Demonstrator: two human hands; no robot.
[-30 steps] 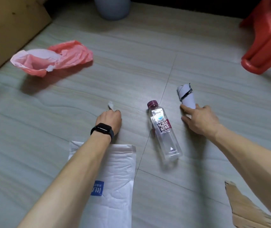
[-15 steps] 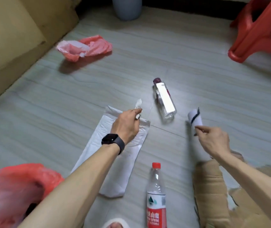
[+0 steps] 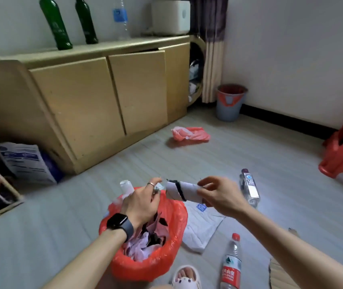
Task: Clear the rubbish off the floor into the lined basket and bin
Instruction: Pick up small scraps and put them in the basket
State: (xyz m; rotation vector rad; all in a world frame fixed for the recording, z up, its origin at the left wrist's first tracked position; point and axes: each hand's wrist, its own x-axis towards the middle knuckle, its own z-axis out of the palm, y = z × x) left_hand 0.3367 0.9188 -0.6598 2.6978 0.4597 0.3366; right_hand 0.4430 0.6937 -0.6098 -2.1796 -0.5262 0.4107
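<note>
Paper roll (image 3: 182,191) is off the floor now: a second ago it lay there beside the bottle (image 3: 249,187), and now the right hand (image 3: 218,197) pinches its end and holds it just above the far rim of the basket (image 3: 145,265). The left hand (image 3: 140,202), over the basket, pinches a small white scrap (image 3: 158,187). Both pieces seem ready to drop into the red liner. Beyond the basket the bottle, a mailer (image 3: 202,228) and a pink bag (image 3: 190,134) lie on the floor, so much work remains.
</note>
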